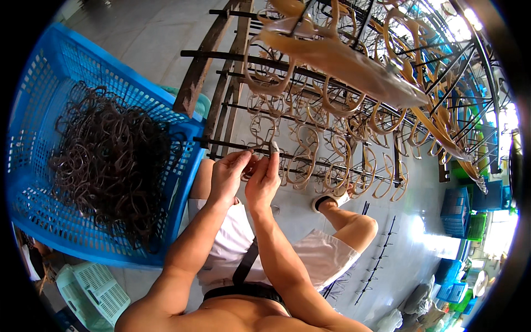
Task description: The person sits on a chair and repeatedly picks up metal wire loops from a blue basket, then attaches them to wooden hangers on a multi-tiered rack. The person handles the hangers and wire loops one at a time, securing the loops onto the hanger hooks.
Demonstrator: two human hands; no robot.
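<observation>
Both of my hands meet in front of a rack, at the near left end of a black rod (224,144). The fingers of my left hand (228,174) are closed in a pinch. Beside it, my right hand (262,185) is also closed, with a white covering (274,146) on one fingertip. What lies between the fingers is small and mostly hidden. Just beyond my fingertips hangs a pale clear spectacle frame (264,130). More clear and amber spectacle frames (300,171) hang in rows along the rods to the right.
A blue basket (185,213) of tangled dark spectacle frames (110,166) stands left. Wooden uprights (206,66) hold the rods. Large amber pieces (343,66) hang close overhead. A pale green basket (91,293) sits lower left; a spiked black rod (378,257) lies on the floor.
</observation>
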